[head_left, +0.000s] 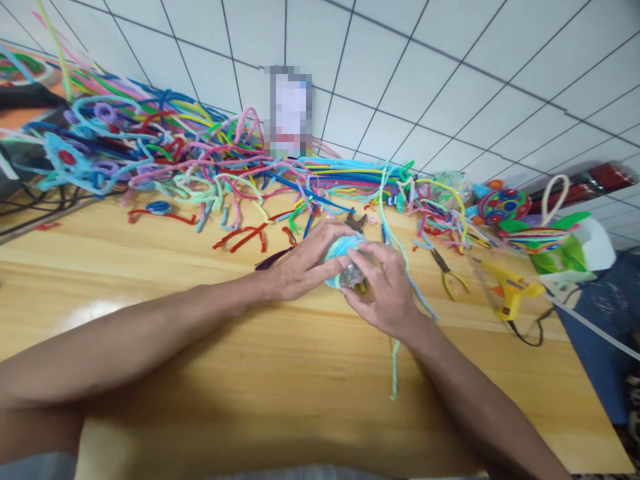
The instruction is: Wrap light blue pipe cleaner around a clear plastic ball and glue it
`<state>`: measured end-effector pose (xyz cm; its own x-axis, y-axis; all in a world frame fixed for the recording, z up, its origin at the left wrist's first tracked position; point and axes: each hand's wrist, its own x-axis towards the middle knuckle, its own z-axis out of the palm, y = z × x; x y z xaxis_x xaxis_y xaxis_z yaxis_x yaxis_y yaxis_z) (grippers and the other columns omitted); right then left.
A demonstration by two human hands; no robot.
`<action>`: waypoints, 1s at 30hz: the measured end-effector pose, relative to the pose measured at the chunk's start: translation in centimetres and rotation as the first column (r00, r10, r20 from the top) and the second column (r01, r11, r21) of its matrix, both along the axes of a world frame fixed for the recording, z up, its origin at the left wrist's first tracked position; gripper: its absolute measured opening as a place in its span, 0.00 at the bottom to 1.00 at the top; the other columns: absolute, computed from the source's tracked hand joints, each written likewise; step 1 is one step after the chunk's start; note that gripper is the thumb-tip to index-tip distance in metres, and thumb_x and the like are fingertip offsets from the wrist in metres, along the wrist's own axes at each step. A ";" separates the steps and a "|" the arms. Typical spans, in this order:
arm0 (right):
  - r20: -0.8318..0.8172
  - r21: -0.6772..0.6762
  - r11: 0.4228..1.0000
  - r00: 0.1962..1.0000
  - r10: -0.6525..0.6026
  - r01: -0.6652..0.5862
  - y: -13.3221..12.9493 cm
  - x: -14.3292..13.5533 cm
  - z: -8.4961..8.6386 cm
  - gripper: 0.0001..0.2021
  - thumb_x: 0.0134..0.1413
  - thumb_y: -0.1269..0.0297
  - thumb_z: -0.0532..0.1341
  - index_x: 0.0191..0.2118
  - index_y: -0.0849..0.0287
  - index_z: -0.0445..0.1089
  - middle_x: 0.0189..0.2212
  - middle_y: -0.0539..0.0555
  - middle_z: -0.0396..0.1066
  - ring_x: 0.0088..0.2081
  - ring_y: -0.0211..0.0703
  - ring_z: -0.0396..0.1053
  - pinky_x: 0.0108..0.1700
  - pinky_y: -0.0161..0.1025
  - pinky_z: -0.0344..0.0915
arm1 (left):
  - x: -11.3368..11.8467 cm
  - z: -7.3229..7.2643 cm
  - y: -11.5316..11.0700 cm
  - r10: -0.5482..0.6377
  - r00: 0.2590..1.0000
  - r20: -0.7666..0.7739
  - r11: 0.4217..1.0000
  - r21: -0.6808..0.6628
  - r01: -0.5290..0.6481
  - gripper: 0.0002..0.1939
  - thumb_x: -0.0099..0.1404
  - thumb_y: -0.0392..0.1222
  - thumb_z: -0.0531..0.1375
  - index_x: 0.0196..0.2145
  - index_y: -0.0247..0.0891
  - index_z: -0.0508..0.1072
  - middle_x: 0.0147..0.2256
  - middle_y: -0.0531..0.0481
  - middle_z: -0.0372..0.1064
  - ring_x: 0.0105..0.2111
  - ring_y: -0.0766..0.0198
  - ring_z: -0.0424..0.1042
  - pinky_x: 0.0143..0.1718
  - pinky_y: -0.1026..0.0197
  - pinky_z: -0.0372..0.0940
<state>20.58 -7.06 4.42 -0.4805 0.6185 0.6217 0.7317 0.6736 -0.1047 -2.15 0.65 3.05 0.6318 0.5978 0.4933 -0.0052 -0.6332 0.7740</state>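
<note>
Between both hands, just above the wooden table, is a clear ball [351, 275] partly wrapped in light blue and pale green pipe cleaners. My left hand [313, 262] curves over its left side, thumb lying across the front. My right hand [385, 283] grips the right side, fingertips pressed on the blue wrapping. A long pale green pipe cleaner [395, 373] hangs down past the right wrist, and a blue one [421, 298] runs behind that hand. Dark-jawed pliers [356, 223] lie behind the ball, their handles mostly hidden.
Heaps of coloured pipe cleaners [200, 160] line the table's back edge by the tiled wall. At right lie yellow-handled pliers [450, 277], a yellow glue gun [513, 290] with its cord, and a decorated round ornament [504, 205]. A blurred upright panel [290, 110] leans at the back.
</note>
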 end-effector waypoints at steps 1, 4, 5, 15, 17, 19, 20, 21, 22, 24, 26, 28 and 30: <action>-0.003 -0.001 1.000 1.000 -0.001 0.001 0.0 -0.1 0.0 0.41 0.64 0.66 0.70 0.78 0.50 0.56 0.62 0.64 0.70 0.64 0.62 0.72 0.62 0.62 0.76 | 0.0 0.0 0.0 0.006 1.000 0.002 1.000 0.000 -0.006 0.20 0.83 0.54 0.55 0.65 0.45 0.66 0.62 0.40 0.69 0.66 0.48 0.67 0.71 0.40 0.64; -0.018 -0.009 1.000 1.000 -0.016 0.016 -0.2 -0.2 0.1 0.42 0.64 0.65 0.70 0.78 0.52 0.53 0.62 0.65 0.71 0.63 0.62 0.73 0.62 0.62 0.77 | 0.0 0.0 0.0 0.018 1.000 0.007 1.000 0.003 -0.018 0.19 0.82 0.53 0.56 0.65 0.45 0.66 0.62 0.40 0.68 0.65 0.48 0.68 0.69 0.41 0.65; -0.023 -0.010 1.000 1.000 -0.019 0.019 -0.2 -0.2 0.1 0.43 0.64 0.64 0.70 0.79 0.53 0.52 0.61 0.65 0.72 0.63 0.62 0.73 0.62 0.62 0.77 | 0.0 0.0 -0.1 0.023 1.000 0.009 1.000 0.001 -0.023 0.19 0.82 0.52 0.57 0.64 0.45 0.65 0.62 0.40 0.68 0.65 0.48 0.68 0.69 0.42 0.65; -0.029 -0.100 0.994 0.998 -0.057 0.054 -0.4 0.1 -0.3 0.45 0.62 0.60 0.72 0.78 0.48 0.51 0.64 0.65 0.70 0.64 0.66 0.72 0.63 0.68 0.74 | 0.0 0.0 -0.3 0.034 0.999 0.005 0.999 -0.033 -0.034 0.18 0.81 0.51 0.57 0.64 0.46 0.65 0.62 0.40 0.67 0.66 0.48 0.66 0.71 0.40 0.63; -0.028 -0.089 0.995 0.998 -0.051 0.048 -0.5 0.1 -0.3 0.44 0.62 0.61 0.72 0.78 0.49 0.52 0.63 0.65 0.70 0.64 0.66 0.72 0.63 0.67 0.74 | -0.1 0.1 -0.2 0.023 1.000 -0.003 0.999 -0.045 -0.023 0.19 0.81 0.52 0.56 0.64 0.46 0.65 0.62 0.40 0.67 0.66 0.47 0.66 0.71 0.40 0.63; -0.030 -0.081 0.995 0.998 -0.056 0.053 -0.5 0.0 -0.3 0.44 0.62 0.61 0.72 0.78 0.49 0.52 0.63 0.65 0.71 0.64 0.66 0.72 0.63 0.67 0.74 | -0.2 0.3 -0.1 0.009 1.000 -0.012 0.999 -0.053 -0.009 0.19 0.82 0.53 0.55 0.65 0.46 0.65 0.64 0.40 0.66 0.67 0.47 0.65 0.72 0.39 0.62; -0.031 -0.079 0.995 0.998 -0.057 0.055 -0.5 0.0 -0.3 0.44 0.62 0.61 0.72 0.78 0.49 0.52 0.63 0.65 0.71 0.64 0.66 0.72 0.63 0.67 0.74 | -0.3 0.4 -0.1 0.000 1.000 -0.017 0.998 -0.058 -0.001 0.20 0.82 0.53 0.54 0.66 0.46 0.65 0.64 0.39 0.66 0.68 0.47 0.65 0.72 0.39 0.62; -0.033 -0.078 0.995 0.998 -0.057 0.054 -0.4 0.0 -0.3 0.43 0.62 0.61 0.72 0.78 0.49 0.53 0.63 0.65 0.71 0.64 0.66 0.72 0.63 0.67 0.74 | -0.3 0.4 -0.1 -0.005 1.000 -0.021 0.998 -0.062 0.003 0.20 0.83 0.54 0.54 0.66 0.46 0.65 0.65 0.39 0.66 0.68 0.47 0.65 0.73 0.40 0.62; -0.036 -0.076 0.996 0.998 -0.054 0.051 -0.4 0.0 -0.3 0.43 0.63 0.60 0.71 0.77 0.50 0.53 0.63 0.65 0.71 0.64 0.65 0.72 0.63 0.67 0.74 | -0.4 0.5 0.0 -0.007 1.000 -0.025 0.998 -0.067 0.005 0.21 0.83 0.54 0.54 0.66 0.46 0.65 0.65 0.40 0.67 0.68 0.48 0.65 0.73 0.40 0.62; -0.045 -0.067 0.997 0.998 -0.042 0.039 -0.3 0.0 -0.4 0.41 0.63 0.60 0.71 0.77 0.51 0.55 0.63 0.65 0.71 0.64 0.64 0.72 0.63 0.66 0.74 | -0.4 0.4 0.1 -0.006 0.999 -0.041 0.996 -0.093 0.002 0.22 0.82 0.56 0.55 0.66 0.44 0.65 0.65 0.40 0.68 0.67 0.48 0.66 0.73 0.41 0.62; -0.053 -0.059 0.998 0.998 -0.038 0.035 -0.2 0.0 -0.5 0.40 0.63 0.60 0.71 0.76 0.52 0.56 0.64 0.66 0.71 0.65 0.64 0.72 0.64 0.66 0.74 | -0.4 0.2 0.2 -0.008 0.998 -0.060 0.989 -0.145 -0.001 0.25 0.82 0.57 0.56 0.68 0.43 0.65 0.66 0.40 0.68 0.68 0.47 0.67 0.73 0.41 0.62; -0.061 -0.055 0.998 0.997 -0.043 0.039 -0.1 0.0 -0.6 0.39 0.63 0.60 0.71 0.75 0.51 0.56 0.63 0.65 0.71 0.65 0.64 0.72 0.63 0.66 0.74 | -0.4 0.0 0.4 -0.023 0.997 -0.069 0.980 -0.199 0.009 0.28 0.80 0.59 0.57 0.70 0.43 0.64 0.67 0.40 0.69 0.68 0.46 0.69 0.73 0.41 0.62; -0.066 -0.053 0.998 0.997 -0.048 0.044 -0.1 -0.1 -0.6 0.39 0.63 0.59 0.71 0.75 0.51 0.57 0.63 0.65 0.72 0.64 0.64 0.73 0.63 0.67 0.74 | -0.3 -0.2 0.6 -0.036 0.997 -0.062 0.975 -0.222 0.021 0.30 0.79 0.60 0.59 0.70 0.43 0.64 0.67 0.40 0.69 0.67 0.46 0.70 0.73 0.41 0.63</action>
<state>20.53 -7.17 3.82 -0.4090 0.6709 0.6185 0.7518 0.6319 -0.1883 -2.47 1.24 2.85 0.6764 0.6690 0.3080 0.0342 -0.4462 0.8943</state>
